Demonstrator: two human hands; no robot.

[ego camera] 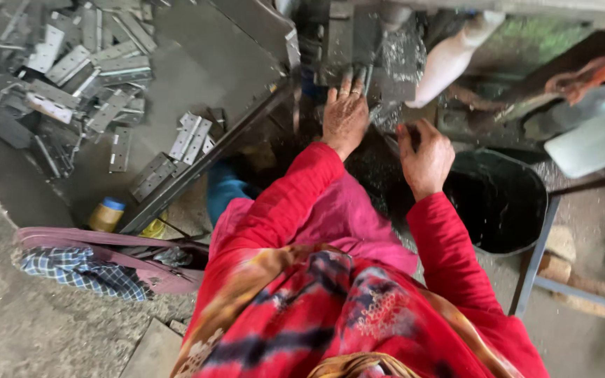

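Left hand (345, 115) reaches forward, arm in red sleeve stretched out, palm down, fingers spread flat and pressed onto a grey metal piece (353, 70) at the machine bed (337, 42); it presses rather than grasps. One ring visible on a finger.

Right hand (425, 155) sits closer to the body, elbow bent, wrist cocked, fingers curled into a fist round a thin dark rod or handle (391, 143) that slants up-left toward the metal piece. What the rod ends in is blurred, cannot tell.

The two hands are near each other, not touching. Glittering metal shavings (402, 56) lie just beside the left fingertips.

One black bucket (502, 203) sits right of the right forearm, close by. One white-wrapped tube-like object (456, 52) leans above it.

Left side: a loose heap of flat grey hinge plates (71, 66) on the floor, too many and overlapped to count; about five more (176, 150) lie apart beside a long steel angle bar (204, 168). One yellow bottle with blue cap (106, 214) near the bar's lower end. One pink bag (106, 255) with checked cloth (78, 273) beside it.
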